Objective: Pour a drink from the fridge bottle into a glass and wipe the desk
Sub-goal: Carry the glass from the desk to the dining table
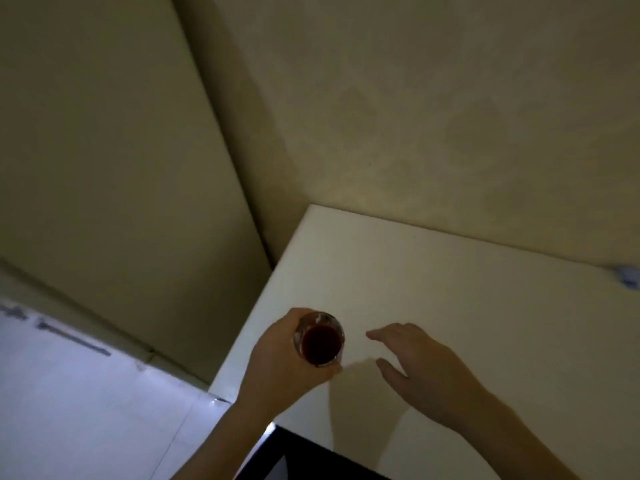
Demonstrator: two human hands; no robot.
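We see our left hand [284, 355] wrapped around a clear glass [319, 339], its grip pressed onto the glass from the left side, with the thumb tip showing at the near rim and fingers curled round the far side. The glass holds a dark red drink [320, 344] that fills most of its mouth as seen from above. It sits over the left part of the white tabletop [450, 289], close to the left edge; we cannot tell whether its base touches the surface or hangs just above it. Our right hand [420, 367] hovers to the right of the glass, near it but apart from it, palm down, its grip spread and holding nothing, fingers pointing left toward the glass. A shadow [360, 403] of hands and arms falls on the tabletop between the two forearms. The tabletop is pushed into a corner, with a beige wall [433, 109] along its far side and a tall beige panel [104, 150] to the left. At the far right edge of the tabletop lies a small bluish object [627, 275], too blurred to identify. Pale floor tiles [69, 410] show at the near left, and a dark surface [294, 459] lies at the near edge below the tabletop.
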